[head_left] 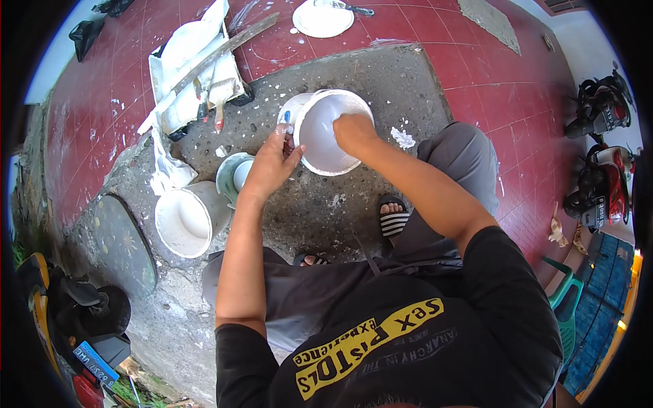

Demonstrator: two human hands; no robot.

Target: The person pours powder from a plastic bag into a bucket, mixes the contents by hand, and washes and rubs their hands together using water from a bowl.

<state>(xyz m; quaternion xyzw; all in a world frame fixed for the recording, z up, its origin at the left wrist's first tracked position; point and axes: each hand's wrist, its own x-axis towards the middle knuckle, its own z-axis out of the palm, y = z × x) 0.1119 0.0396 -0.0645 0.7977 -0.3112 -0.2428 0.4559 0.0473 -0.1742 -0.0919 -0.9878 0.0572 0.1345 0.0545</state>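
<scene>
A white bucket (315, 138) leans on the concrete step between my knees, its mouth tipped toward me and its inside coated whitish. My left hand (273, 161) grips the bucket's left side, thumb near the rim. Inside the mouth, at the right, my right hand (354, 134) is closed in a fist; whatever it holds is hidden. Just left of my left wrist stands a grey-green bucket (230, 178). Beside that, a larger white-crusted bucket (185, 222) lies tilted with its opening toward me.
Paintbrushes (219, 109) and a long wooden strip (218, 58) lie on a white-smeared tray (166, 115). A white lid (320, 19) with a scraper (355, 9) rests on red tiles. White crumbs (403, 138) dot the concrete. Motorbikes (602, 183) stand right, a green chair (566, 299) nearer.
</scene>
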